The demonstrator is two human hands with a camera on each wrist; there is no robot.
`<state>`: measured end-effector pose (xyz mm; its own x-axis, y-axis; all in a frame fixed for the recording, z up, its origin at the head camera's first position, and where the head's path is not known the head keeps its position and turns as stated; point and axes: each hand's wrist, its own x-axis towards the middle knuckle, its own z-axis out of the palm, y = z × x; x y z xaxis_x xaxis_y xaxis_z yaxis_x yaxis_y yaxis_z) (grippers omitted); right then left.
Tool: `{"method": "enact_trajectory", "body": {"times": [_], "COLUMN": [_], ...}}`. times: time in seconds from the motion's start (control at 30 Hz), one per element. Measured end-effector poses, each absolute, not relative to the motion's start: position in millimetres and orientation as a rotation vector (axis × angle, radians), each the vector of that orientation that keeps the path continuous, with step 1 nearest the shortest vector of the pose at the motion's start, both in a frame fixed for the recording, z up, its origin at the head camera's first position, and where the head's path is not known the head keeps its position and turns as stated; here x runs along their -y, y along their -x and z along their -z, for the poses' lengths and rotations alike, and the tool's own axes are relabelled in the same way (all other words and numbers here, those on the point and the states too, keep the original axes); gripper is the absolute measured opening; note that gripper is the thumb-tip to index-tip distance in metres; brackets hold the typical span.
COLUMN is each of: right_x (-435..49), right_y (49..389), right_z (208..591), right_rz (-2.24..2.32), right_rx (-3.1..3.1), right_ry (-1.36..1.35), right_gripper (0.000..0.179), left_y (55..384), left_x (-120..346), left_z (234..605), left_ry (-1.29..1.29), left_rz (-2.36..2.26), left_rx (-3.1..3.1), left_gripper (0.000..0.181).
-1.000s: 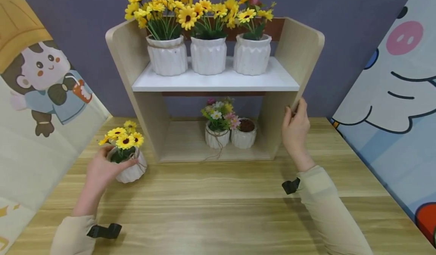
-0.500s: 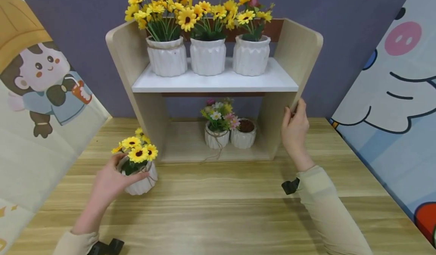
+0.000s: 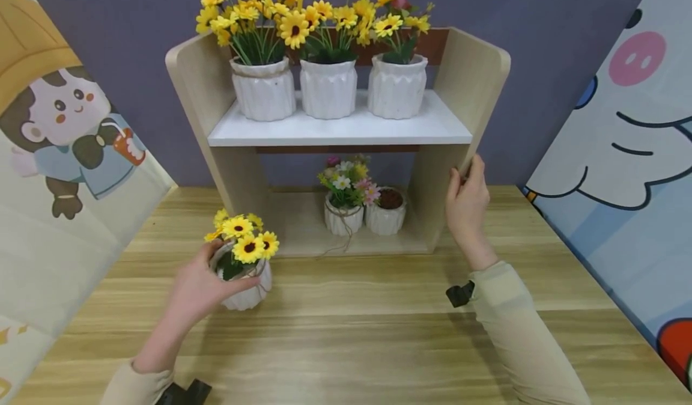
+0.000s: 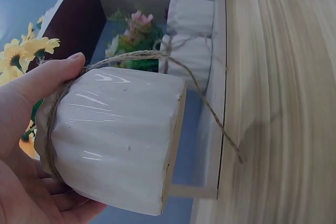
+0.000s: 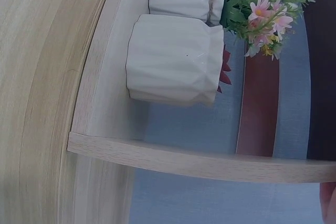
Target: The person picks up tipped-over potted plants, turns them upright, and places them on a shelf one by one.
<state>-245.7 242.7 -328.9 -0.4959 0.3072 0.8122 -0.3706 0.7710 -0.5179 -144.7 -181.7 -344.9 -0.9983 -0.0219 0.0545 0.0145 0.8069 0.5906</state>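
Observation:
My left hand (image 3: 202, 285) grips a white ceramic flowerpot (image 4: 115, 135) near its rim, thumb on one side and fingers on the other. Yellow daisies (image 3: 248, 240) rise from this pot, and twine is tied round its neck with a loose end trailing. The pot is tilted, in front of the left side of a wooden two-tier shelf (image 3: 346, 131). At the shelf's right side panel, my right hand (image 3: 467, 210) holds the panel's front edge between thumb and fingers. In the right wrist view only a bit of that hand (image 5: 328, 203) shows.
Three white pots with yellow flowers, one a middle pot (image 3: 328, 89), line the upper tier. Below stand a twine-tied pot (image 3: 344, 219) with mixed flowers and a pot (image 3: 386, 219) with brown filling. Cartoon panels (image 3: 81, 128) flank the wooden table (image 3: 346, 333).
My left hand has carried the daisy pot to the right and slightly towards me, up to the shelf's front left. The right hand has stayed on the side panel.

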Motion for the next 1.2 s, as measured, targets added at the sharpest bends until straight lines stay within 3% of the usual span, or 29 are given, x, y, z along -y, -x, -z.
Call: {"method": "enact_trajectory", "body": {"times": [0.53,1.2], "right_x": [-243.5,-243.9], "right_y": [245.8,245.2], "right_z": [328.7,329.2], "right_rz": [-0.779,-0.781], "right_rx": [1.925,1.914], "right_ry": [-0.058,-0.053], "right_gripper": [0.040,0.039], "left_y": [176.2,226.6], "left_x": [135.6,108.9], "left_z": [347.4,368.6], "left_ry": [0.154,-0.057], "left_rz": [1.006,1.130], "left_rx": [2.899,2.758], "left_gripper": [0.114,0.100]}}
